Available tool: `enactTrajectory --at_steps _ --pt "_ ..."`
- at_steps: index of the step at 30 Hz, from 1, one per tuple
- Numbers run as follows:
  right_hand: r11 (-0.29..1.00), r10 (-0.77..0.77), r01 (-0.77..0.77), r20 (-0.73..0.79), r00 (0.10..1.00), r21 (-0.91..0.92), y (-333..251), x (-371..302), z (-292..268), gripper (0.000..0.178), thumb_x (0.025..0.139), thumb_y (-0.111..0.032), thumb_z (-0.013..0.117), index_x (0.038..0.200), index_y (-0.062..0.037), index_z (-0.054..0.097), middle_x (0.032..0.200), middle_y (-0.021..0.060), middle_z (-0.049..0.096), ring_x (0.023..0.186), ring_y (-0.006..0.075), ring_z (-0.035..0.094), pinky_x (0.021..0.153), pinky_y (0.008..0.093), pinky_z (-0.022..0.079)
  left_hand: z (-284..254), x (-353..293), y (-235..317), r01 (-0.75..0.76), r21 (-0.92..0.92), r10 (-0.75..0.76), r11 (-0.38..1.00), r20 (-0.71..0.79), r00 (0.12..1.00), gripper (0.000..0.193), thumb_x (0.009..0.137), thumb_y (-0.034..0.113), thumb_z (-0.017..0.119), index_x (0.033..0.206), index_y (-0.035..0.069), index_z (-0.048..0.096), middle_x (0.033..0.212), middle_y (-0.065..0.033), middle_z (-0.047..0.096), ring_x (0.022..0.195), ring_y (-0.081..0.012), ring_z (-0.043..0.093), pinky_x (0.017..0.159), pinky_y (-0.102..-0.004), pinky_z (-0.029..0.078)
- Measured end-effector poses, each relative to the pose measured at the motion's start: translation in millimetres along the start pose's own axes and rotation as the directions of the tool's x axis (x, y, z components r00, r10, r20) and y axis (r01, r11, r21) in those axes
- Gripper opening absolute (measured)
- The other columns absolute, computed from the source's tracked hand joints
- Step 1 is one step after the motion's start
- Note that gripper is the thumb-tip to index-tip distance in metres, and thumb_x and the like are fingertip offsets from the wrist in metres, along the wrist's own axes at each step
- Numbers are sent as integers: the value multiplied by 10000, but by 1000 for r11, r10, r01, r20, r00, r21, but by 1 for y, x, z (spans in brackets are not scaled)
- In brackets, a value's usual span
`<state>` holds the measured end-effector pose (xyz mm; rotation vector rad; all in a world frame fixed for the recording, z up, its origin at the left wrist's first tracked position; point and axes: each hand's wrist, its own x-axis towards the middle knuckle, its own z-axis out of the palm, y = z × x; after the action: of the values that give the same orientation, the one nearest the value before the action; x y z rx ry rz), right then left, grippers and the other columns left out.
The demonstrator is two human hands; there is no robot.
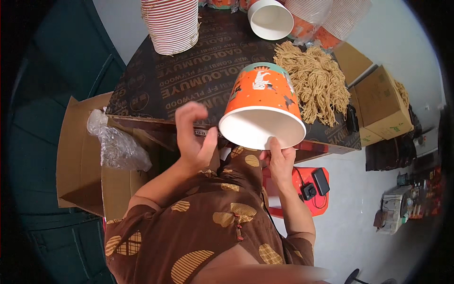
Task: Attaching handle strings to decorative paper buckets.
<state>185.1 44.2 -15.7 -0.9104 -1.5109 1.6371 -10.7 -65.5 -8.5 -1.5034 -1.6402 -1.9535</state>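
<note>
An orange paper bucket (pixel 265 94) with a green base band and a white animal print is tilted so its white rim and inside face me. My right hand (pixel 281 163) grips that rim at its near edge, the thumb on the inner wall. Left of the bucket, my left hand (pixel 193 137) is raised with fingers and thumb apart, touching nothing. A heap of tan curly noodle-like strands (pixel 314 78) lies on the dark plywood table (pixel 189 80) just right of the bucket.
A tall stack of nested paper buckets (pixel 171 23) stands at the far left of the table. Another bucket (pixel 270 20) lies on its side at the back, beside plastic-wrapped stacks (pixel 347 19). Cardboard boxes flank the table; the left box (pixel 80 156) holds clear plastic film (pixel 124 149). A red stool (pixel 307 208) carries small black devices.
</note>
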Motion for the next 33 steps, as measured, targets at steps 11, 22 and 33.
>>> enactTrajectory --at_steps 11,22,33 --pt "999 -31 31 -8 999 -15 7 0 3 310 1015 -186 480 840 22 629 633 23 594 498 67 526 438 209 365 27 -43 5 882 -463 -603 -92 730 321 219 952 195 584 1013 -14 592 907 -93 634 746 -164 605 637 -298 494" --pt "1000 -19 19 20 1000 -17 8 -1 10 306 1020 -169 462 853 34 620 659 32 601 511 82 542 443 228 395 38 -38 11 818 -541 -640 -195 702 312 230 933 231 620 1026 28 567 851 -74 618 698 -172 579 603 -312 459" --pt "999 32 -32 18 999 42 5 -3 13 315 1021 -193 439 889 33 614 711 32 607 525 98 554 434 221 376 39 -38 14 767 -604 -683 -215 654 324 157 908 174 621 961 34 574 810 -52 589 660 -153 550 575 -313 447"
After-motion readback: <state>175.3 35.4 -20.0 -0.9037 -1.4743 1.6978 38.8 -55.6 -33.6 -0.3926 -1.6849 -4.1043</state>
